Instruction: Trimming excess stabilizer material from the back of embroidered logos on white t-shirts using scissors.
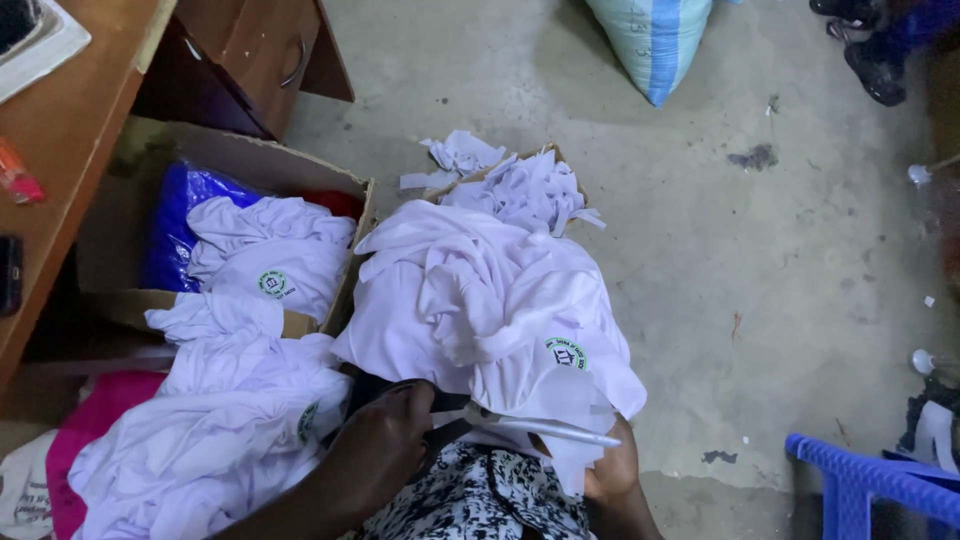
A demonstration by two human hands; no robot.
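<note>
Left hand (375,450) grips slim metal scissors (530,425); right hand (612,470) pinches soft, crumpled white cloth (480,300) bearing a round badge (567,354).

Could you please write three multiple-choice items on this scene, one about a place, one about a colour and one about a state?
1. Where does the blue plastic bag lie?
A. In the cardboard box
B. On the blue chair
C. On the wooden desk

2. What colour is the garment on the person's lap?
A. Pink
B. White
C. Black

3. What is the left hand doing?
A. Resting flat on the floor
B. Holding the scissors
C. Lifting the sack

Answers:
1. A, the blue bag sits inside the open box, beside white cloth.
2. B, the heap on the lap is white, with a round green-edged badge.
3. B, its fingers close around the scissors' handles, with the blades pointing towards the right hand, which is at the edge of the white cloth.
</note>
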